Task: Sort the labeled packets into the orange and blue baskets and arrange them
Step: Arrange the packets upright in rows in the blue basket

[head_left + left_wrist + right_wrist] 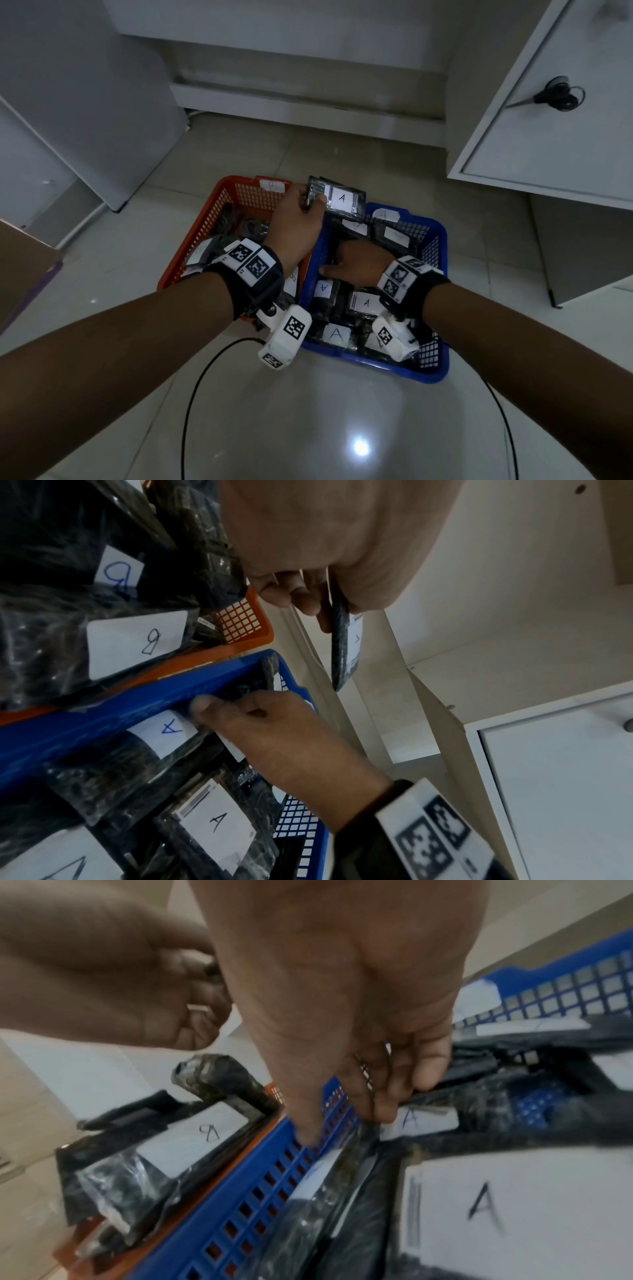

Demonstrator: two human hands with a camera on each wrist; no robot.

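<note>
An orange basket (205, 222) tagged B and a blue basket (435, 373) tagged A sit side by side on the floor. Dark packets with B labels (137, 642) lie in the orange one, and several A packets (366, 303) in the blue one. My left hand (308, 202) pinches a black packet labelled A (342, 198) by its left end, in the air over the far corner where the baskets meet. It shows edge-on in the left wrist view, the same packet (341, 647). My right hand (337, 265) is inside the blue basket, fingers (407, 1080) curled on a dark A packet (414, 1119), thumb against the basket's left wall.
A white cabinet (548, 154) stands at the right with black scissors (555, 94) on top. Another white panel (85, 102) leans at the left, with a cardboard box (24, 270) beside it. A black cable (191, 394) loops over the glossy tiles in front of the baskets.
</note>
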